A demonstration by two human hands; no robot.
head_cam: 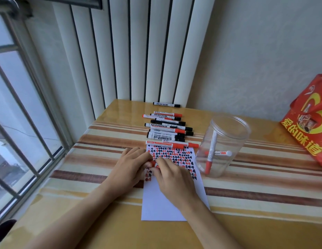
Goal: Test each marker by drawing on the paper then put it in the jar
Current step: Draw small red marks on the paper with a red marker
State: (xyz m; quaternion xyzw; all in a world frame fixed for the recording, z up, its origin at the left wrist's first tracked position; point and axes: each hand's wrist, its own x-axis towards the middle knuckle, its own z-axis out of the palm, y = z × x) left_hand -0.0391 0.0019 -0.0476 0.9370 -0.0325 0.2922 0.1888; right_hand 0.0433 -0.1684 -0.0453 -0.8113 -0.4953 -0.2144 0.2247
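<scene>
We see both hands meeting over the white sheet of paper (162,200), which lies on the glossy yellow table with brown stripes (264,186). The sheet's far half is filled with rows of small red and black marks.

Left hand (131,164): rests at the paper's left edge, fingers curled in toward a red marker (153,163), of which only a short red piece shows between the two hands. Right hand (171,174): over the paper's middle, fingers curled and pinching the same marker. Both hands have hold of it; cap or barrel, we cannot tell which end each hand has.

Beyond the paper's far edge, touching it: a red-capped white marker (171,145) lying crosswise. Just past that, a loose row of red and black whiteboard markers (167,128), all crosswise, some overlapping. Farther still from the paper, a lone black marker (166,104) near the white ribbed radiator (138,51).

Right of the paper, near it: a clear plastic jar (223,146), upright, open-topped. Inside, two red markers (211,155), one leaning upright, one lying across the bottom.

Well right of the paper, at the table's edge of view: a red and yellow printed bag (309,121). Left of the paper, a barred window (21,123).
</scene>
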